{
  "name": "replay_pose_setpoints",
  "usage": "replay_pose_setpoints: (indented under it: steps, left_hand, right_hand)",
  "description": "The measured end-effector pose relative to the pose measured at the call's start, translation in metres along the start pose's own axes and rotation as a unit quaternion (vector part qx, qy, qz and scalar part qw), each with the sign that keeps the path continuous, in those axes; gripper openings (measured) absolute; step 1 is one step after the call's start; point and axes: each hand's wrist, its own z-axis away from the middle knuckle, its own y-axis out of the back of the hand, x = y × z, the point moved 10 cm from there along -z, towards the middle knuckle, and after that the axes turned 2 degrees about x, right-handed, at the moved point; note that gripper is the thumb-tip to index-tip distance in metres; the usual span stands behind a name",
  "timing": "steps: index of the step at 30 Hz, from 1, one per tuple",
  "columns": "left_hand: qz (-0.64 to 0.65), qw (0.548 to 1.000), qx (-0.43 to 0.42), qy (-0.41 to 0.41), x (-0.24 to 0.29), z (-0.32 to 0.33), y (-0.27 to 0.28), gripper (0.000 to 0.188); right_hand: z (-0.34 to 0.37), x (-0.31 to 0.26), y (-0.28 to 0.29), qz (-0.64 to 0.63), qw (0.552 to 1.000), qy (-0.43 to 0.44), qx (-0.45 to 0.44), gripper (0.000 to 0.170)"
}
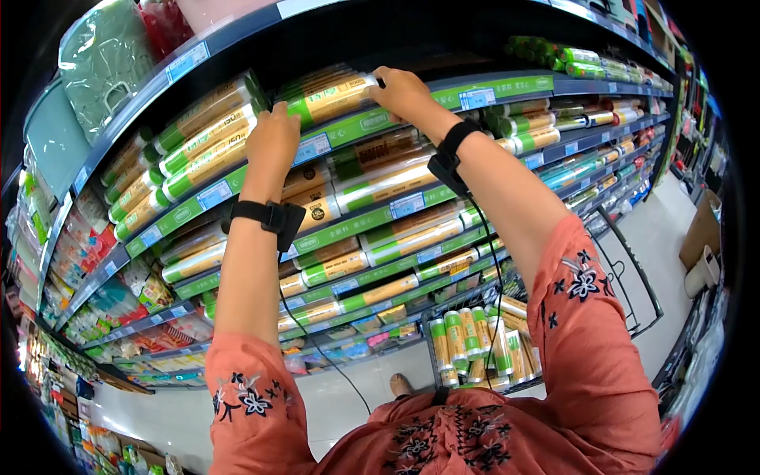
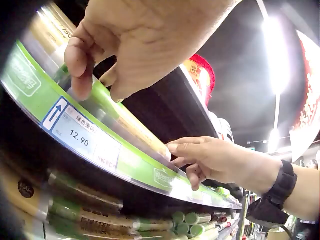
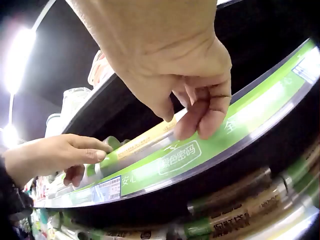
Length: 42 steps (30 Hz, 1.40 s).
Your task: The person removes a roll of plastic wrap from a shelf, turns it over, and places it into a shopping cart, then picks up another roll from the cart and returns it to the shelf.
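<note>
A packaged roll (image 1: 336, 96) with a green and tan wrapper lies lengthwise along the front of an upper shelf. My left hand (image 1: 273, 146) holds its left end, fingers bent over the wrapper. At the opposite end, my right hand (image 1: 405, 95) grips the roll with curled fingers and thumb. The left wrist view shows the roll (image 2: 132, 125) just behind the green shelf strip (image 2: 30, 80). In the right wrist view, the right fingertips (image 3: 187, 125) come down over the roll's end, in front of the strip. More similar rolls (image 1: 317, 79) lie behind it.
Stacked rolls (image 1: 206, 150) fill the shelf to the left, and others (image 1: 578, 59) lie far right. Lower shelves hold more rolls (image 1: 396, 190). A wire cart (image 1: 633, 317) with several upright rolls (image 1: 467, 332) stands below my right arm. Price tags (image 2: 80, 135) line the shelf edge.
</note>
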Motion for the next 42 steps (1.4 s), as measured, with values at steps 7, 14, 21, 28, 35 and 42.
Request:
replay_pose_setpoints:
  steps: [7,14,21,28,35,42]
  left_hand:
    - [0.04,0.998,0.053,0.005,0.001,0.019,0.01,0.054]
    - [0.109,0.99,0.092,-0.008,-0.004,0.028,0.002,0.053]
    - [0.094,0.993,0.076,-0.008,-0.008,0.024,0.001,0.054]
    - [0.056,0.99,0.124,-0.036,0.001,0.034,-0.003,0.057]
    - [0.062,0.991,0.115,-0.03,-0.006,0.034,-0.003,0.06]
    - [0.288,0.953,0.082,-0.044,0.05,0.138,0.01,0.053]
  right_hand:
    - [0.008,0.01,0.001,-0.047,0.996,0.05,0.048,0.044]
    - [-0.001,0.019,-0.006,-0.132,0.989,0.054,0.047,0.041]
    - [-0.003,0.017,-0.002,-0.137,0.987,0.063,0.06,0.039]
    - [0.01,0.027,-0.008,-0.2,0.974,0.077,0.067,0.037]
    - [0.017,0.027,-0.006,-0.163,0.98,0.091,0.074,0.04]
    - [0.106,0.065,0.018,-0.323,0.944,0.037,0.054,0.045]
